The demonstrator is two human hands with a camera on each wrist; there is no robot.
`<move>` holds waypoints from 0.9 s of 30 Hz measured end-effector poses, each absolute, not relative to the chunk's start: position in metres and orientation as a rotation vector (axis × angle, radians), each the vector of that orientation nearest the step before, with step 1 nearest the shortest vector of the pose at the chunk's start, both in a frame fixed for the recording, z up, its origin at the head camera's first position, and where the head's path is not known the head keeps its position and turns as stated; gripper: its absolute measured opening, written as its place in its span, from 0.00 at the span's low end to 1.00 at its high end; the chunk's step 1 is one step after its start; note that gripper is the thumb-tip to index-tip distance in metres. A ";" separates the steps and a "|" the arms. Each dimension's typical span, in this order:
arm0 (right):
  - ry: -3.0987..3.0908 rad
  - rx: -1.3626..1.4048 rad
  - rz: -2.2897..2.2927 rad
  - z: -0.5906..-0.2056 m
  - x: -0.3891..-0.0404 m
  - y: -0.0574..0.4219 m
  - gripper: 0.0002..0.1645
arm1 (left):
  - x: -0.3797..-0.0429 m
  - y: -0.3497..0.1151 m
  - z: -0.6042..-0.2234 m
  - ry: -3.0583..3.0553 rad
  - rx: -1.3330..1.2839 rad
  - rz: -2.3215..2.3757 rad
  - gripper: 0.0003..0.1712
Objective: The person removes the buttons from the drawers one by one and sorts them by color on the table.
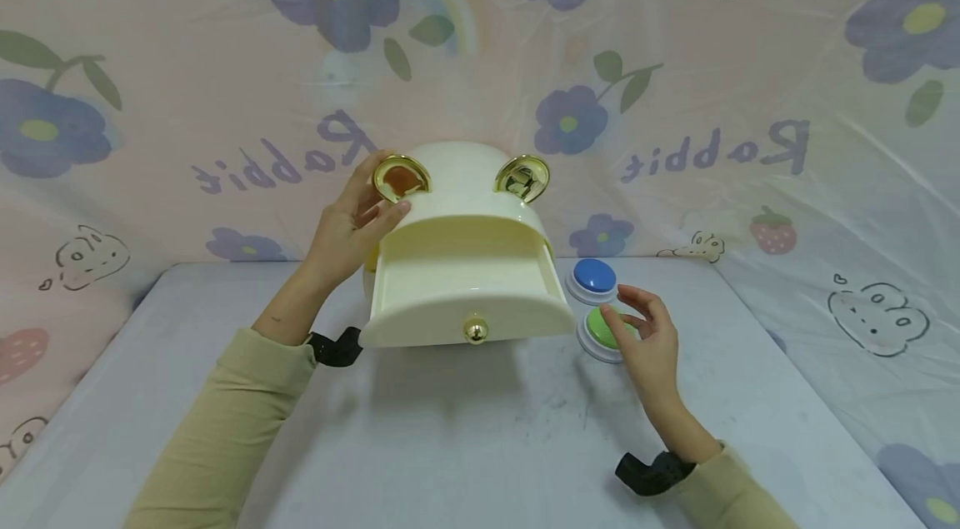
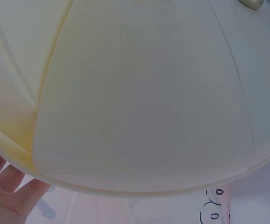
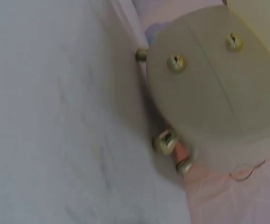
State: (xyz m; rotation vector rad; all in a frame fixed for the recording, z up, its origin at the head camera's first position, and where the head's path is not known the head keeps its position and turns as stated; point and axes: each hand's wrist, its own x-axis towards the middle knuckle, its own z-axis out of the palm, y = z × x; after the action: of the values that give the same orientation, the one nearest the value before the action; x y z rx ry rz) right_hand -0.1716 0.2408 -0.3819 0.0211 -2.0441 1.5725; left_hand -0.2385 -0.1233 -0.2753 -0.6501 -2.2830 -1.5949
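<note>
A cream storage box with a rounded top and two gold ear-shaped pieces stands on the table. Its drawer is pulled out toward me, and a gold knob sits on its front. My left hand holds the box at the gold ear, thumb in front and fingers behind. In the left wrist view, that hand's fingers lie along the box's rim. My right hand, thumb and fingers spread apart, is at a green push button, partly covering it. The right wrist view lacks the hand.
A blue push button with a white base sits just behind the green one, right of the box. The white table meets a patterned cloth at the back. Gold round feet show under the box.
</note>
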 end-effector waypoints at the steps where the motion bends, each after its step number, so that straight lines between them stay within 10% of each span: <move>1: -1.985 0.064 1.586 -0.380 -0.170 0.238 0.21 | -0.238 -0.123 -0.275 -2.282 -0.654 -1.596 0.38; 27: -1.275 0.736 1.805 -0.342 -0.142 0.177 0.16 | -0.239 -0.123 -0.276 -2.289 -0.658 -1.584 0.38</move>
State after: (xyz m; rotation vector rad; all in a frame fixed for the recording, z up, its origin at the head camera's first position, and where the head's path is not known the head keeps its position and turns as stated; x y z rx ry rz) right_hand -0.1423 0.1771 -0.3418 0.7360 -1.2753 1.8055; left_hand -0.2395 -0.1234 -0.2760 -0.6581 -2.2889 -1.5839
